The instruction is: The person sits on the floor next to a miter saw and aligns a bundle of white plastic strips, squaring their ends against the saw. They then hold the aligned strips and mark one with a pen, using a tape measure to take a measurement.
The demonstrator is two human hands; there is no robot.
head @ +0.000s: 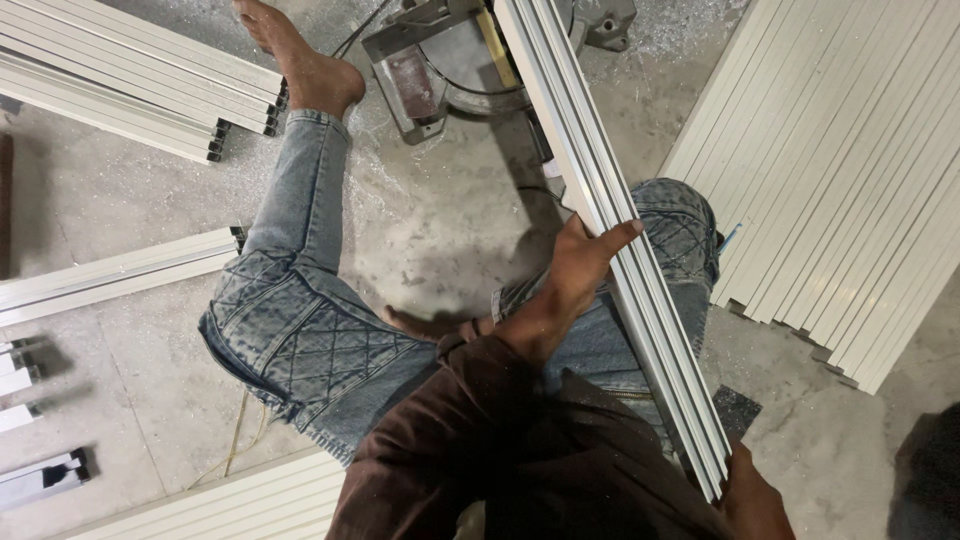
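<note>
Across the lap, the left hand (575, 270) lies spread with fingers flat against the side of a long pale metal profile (610, 230). At the profile's near end the right hand (752, 492) touches it; its grip cannot be told. Farther up, the profile runs over a grey saw base (440, 65) on the concrete floor (440, 220).
</note>
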